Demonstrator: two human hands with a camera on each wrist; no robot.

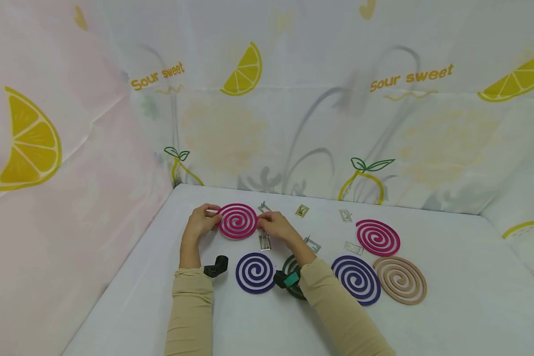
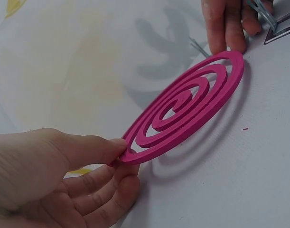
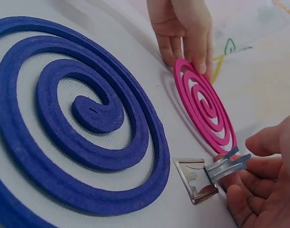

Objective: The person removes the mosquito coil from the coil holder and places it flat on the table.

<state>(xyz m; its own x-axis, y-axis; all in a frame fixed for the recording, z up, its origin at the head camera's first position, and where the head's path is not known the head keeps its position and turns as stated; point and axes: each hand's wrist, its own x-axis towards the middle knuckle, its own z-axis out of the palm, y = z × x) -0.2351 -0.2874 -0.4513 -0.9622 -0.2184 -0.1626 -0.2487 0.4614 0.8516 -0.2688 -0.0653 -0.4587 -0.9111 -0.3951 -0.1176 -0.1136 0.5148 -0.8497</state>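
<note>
My left hand (image 1: pixel 199 223) pinches the left edge of a pink mosquito coil (image 2: pixel 147 155) between thumb and fingers. The coil is raised and tilted, its shadow on the cloth below. At its opposite edge is my right hand (image 1: pixel 278 227); its fingers (image 2: pixel 232 33) touch the rim. In the right wrist view that hand's thumb is apart from the coil. Beside those fingers lies a small metal coil stand (image 3: pixel 201 183) with raised prongs, partly in front of the hand. Another metal stand (image 1: pixel 264 207) lies just behind the right hand, partly covered.
Several metal stands, including a gold one (image 1: pixel 301 211), lie across the back. Nearer me are a blue coil (image 1: pixel 255 273), a dark green coil (image 1: pixel 289 267) partly under my right wrist, another blue coil (image 1: pixel 356 280), a tan coil (image 1: pixel 400 280) and a second pink coil (image 1: pixel 377 239).
</note>
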